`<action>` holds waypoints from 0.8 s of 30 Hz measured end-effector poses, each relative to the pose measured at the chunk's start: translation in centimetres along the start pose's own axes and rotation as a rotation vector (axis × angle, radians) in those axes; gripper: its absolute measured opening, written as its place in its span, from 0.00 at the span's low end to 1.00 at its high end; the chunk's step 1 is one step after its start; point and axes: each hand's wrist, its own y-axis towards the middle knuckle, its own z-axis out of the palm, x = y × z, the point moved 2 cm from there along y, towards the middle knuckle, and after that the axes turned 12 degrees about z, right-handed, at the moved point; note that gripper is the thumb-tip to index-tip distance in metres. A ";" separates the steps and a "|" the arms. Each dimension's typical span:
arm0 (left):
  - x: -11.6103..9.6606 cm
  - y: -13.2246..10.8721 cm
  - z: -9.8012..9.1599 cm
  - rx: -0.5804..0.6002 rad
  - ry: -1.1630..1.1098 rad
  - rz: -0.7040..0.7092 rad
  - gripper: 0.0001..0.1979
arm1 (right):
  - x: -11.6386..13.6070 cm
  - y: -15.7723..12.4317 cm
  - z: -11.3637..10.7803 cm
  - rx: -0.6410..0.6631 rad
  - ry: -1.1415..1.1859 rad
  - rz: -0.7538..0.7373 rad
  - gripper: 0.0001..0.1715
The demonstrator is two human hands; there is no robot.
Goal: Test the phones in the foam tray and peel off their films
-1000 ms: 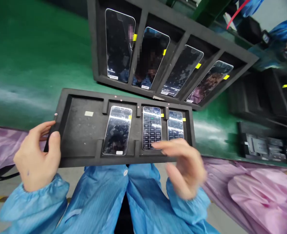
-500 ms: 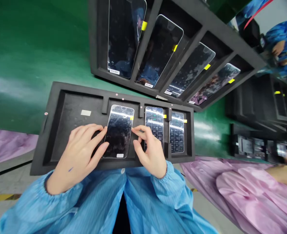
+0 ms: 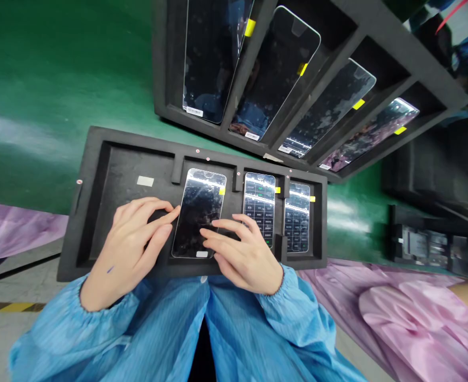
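Bright overhead light, crisp at the centre
White streaks of glare cross the phone, a pale sheen lies on the green floor, shadows stay soft, and the upper tray bends and softens toward the frame's edge.

Glossy glass phone — matt black foam tray.
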 end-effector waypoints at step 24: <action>-0.1 0.1 -0.4 0.006 -0.111 0.007 0.17 | -1.5 0.8 -3.0 -0.218 0.075 0.278 0.18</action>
